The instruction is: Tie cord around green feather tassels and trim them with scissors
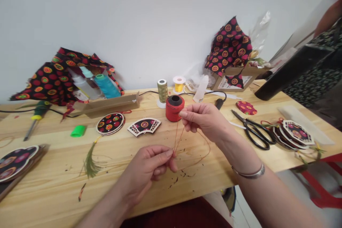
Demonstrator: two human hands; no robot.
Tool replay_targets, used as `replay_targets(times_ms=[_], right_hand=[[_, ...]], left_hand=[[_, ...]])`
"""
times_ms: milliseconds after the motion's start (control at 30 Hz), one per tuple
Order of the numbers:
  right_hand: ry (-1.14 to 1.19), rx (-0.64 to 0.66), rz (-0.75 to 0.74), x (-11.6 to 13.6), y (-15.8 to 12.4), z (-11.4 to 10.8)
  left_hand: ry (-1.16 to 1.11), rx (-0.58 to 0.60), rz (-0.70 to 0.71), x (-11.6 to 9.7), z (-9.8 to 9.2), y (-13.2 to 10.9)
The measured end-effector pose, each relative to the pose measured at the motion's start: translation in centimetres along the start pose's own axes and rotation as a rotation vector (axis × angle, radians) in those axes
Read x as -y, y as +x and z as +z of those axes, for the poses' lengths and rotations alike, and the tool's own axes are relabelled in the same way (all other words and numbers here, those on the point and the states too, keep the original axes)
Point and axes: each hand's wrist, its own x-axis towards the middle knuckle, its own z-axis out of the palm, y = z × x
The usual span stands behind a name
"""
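My left hand (149, 167) pinches the lower end of a thin red-orange thread (178, 137) just above the wooden table (48, 188). My right hand (205, 119) pinches the same thread higher up, right beside a red thread spool (174, 108) that stands upright. The thread runs taut between my hands, and a loose loop of it lies on the table to the right of them. A fan-shaped fabric ornament (144, 126) and a round one (110, 123) lie left of the spool.
Black scissors (253, 130) and stacked ornaments (294, 133) lie at right. An olive spool (162, 92), yellow spool (179, 83), glue bottle (201, 89), cardboard boxes with patterned fabric (231, 48), a green clip (78, 130), a tassel (91, 162) and a screwdriver (36, 119) are spread about. A person stands far right.
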Motion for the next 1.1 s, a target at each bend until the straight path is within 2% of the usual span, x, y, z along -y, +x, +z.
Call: replay_targets(times_ms=[233,500,667,800,933,1033,1100], right_hand=[[-0.036,-0.100,-0.017,0.1,0.5,-0.8],[-0.164,-0.113,-0.100,-0.8,0.6,-1.8],[-0.393,-0.135,-0.132,-0.7,0.6,-2.1],[-0.603,-0.108,-0.167,-0.3,0.4,-2.8],[-0.734,-0.139,-0.167,0.2,0.2,-3.6],[-0.698,-0.180,-0.114,0.2,0.0,-3.6],[-0.536,-0.170,-0.054,0.0,-0.1,-3.5]], left_hand=[[0.042,0.004,-0.023,0.0,-0.7,-0.2],[0.119,0.004,-0.110,-0.5,-1.0,0.0],[0.096,0.023,-0.105,-0.9,-1.2,-0.2],[0.036,0.023,-0.160,-1.1,-1.6,-0.2],[0.021,0.020,-0.174,-1.1,-1.9,-0.1],[0.036,0.005,-0.162,-1.1,-1.9,-0.1],[0.038,0.007,-0.162,-1.1,-1.8,-0.1]])
